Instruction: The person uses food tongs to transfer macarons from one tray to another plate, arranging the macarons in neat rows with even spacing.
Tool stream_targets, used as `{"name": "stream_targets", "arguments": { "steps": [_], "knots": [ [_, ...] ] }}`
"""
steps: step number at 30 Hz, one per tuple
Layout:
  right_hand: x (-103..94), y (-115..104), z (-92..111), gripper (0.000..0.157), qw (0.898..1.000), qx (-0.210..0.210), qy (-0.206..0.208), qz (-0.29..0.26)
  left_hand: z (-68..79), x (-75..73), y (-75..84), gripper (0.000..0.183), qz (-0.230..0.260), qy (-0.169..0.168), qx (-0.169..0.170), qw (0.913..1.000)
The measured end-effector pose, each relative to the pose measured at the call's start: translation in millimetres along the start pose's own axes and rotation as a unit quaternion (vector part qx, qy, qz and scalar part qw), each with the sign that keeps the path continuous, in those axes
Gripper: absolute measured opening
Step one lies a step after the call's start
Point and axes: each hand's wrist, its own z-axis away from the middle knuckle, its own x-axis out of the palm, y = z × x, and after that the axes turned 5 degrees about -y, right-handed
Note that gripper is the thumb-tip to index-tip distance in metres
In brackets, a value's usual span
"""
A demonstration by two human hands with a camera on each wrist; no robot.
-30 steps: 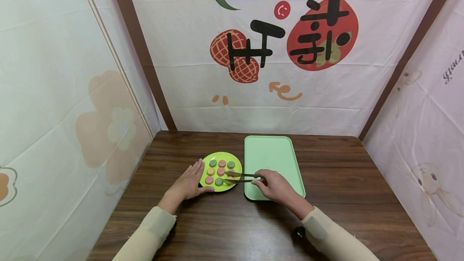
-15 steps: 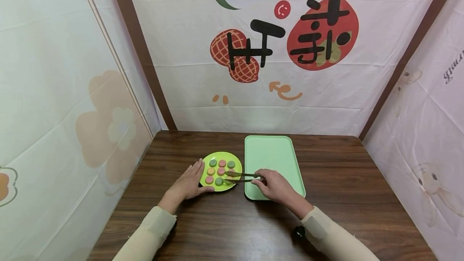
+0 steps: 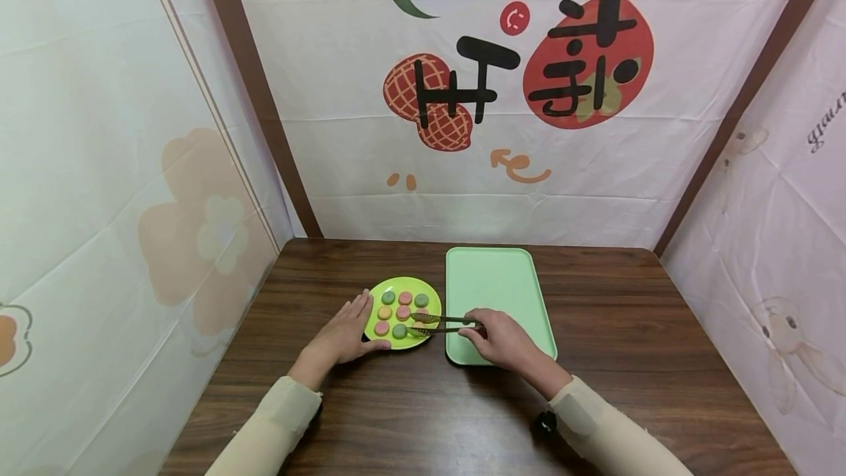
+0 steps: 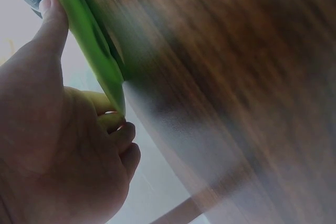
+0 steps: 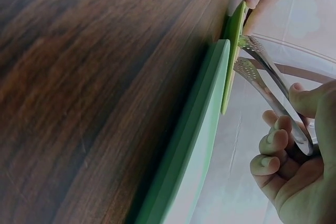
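My left hand (image 3: 344, 333) lies along the left rim of a lime-green plate (image 3: 370, 325). Its fingers are fairly straight, and the thumb rests on the near rim. The plate bears several small macarons, among them a yellow macaron (image 3: 385, 312), a pink macaron (image 3: 381, 328) and a blue-green macaron (image 3: 388, 297). My right hand (image 3: 505, 340) holds metal tongs (image 5: 270, 95), whose perforated tips reach over the plate's right side. The tips stand apart, one on each side of a macaron at the near right, which they partly hide.
A mint-green rectangular tray (image 3: 496, 278) lies right of the plate, partly under my right hand and the tongs. Both stand on a dark wooden table (image 3: 423, 402). A printed white cloth wall (image 3: 370, 211) rises behind the table's far edge.
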Motion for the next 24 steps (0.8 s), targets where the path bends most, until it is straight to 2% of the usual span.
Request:
{"name": "stream_targets", "arguments": {
  "steps": [24],
  "knots": [
    [0.4, -1.6, 0.2, 0.027, 1.0, 0.017, -0.007, -0.015, 0.4, 0.7, 0.1, 0.114, 0.005, 0.002, 0.008, 0.9999]
  ]
}}
